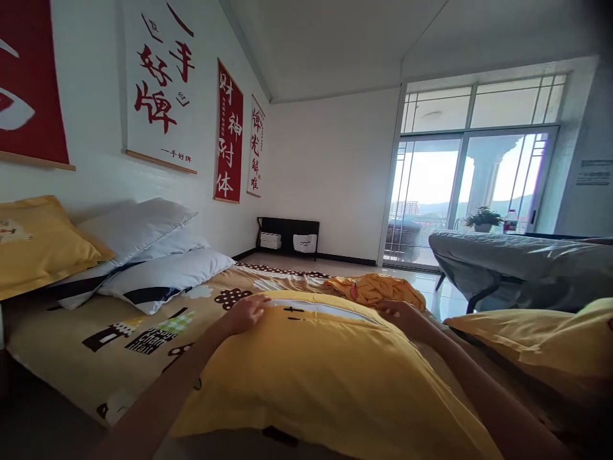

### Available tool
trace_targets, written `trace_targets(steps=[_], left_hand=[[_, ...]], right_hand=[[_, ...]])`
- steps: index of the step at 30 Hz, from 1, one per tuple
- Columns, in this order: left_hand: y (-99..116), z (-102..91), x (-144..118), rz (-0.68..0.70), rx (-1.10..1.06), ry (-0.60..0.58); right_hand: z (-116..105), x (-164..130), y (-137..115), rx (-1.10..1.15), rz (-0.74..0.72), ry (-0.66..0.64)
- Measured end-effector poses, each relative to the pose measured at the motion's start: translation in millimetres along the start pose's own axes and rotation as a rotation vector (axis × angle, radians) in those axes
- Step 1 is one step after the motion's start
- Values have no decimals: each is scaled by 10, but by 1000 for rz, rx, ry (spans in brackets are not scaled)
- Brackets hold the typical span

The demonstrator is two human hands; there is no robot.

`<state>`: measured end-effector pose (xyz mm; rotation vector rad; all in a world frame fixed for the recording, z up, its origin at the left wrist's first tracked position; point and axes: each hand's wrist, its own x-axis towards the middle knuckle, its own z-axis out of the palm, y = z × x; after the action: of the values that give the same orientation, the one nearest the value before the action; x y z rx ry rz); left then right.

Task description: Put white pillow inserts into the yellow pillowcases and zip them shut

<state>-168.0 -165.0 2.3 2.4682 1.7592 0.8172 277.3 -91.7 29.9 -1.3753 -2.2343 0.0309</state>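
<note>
You are handling a plump, rectangular, mustard-yellow fabric pillow (311,364), which is lying right in front of you over the beige, cartoon-printed bed sheet (62,358). A white strip (330,310) is showing along its far edge; whether it is filling or trim, you are not getting a view clear enough to tell. To be doing this well, you would probably want to be pulling evenly at both far corners, so that the fabric is lying smooth and not twisting. Your bare left hand (248,313) is curling its fingers closed over the far left corner, gripping the fabric. Your bare right hand (401,314) is resting at the far right corner, beside the crumpled orange-yellow cloth (378,289); how tightly its shadowed fingers are closing, I cannot tell.
</note>
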Motion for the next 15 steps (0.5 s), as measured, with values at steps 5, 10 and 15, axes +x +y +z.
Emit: trace_targets(steps=[5,10,15], left_hand=[[324,212,133,131,67,-89],[360,345,124,78,132,33],[420,336,23,22,253,182]], right_hand=[[224,60,-483,127,-163,-229],[406,-24,-393,31,-29,-157],[343,-84,-311,-131,103,-150]])
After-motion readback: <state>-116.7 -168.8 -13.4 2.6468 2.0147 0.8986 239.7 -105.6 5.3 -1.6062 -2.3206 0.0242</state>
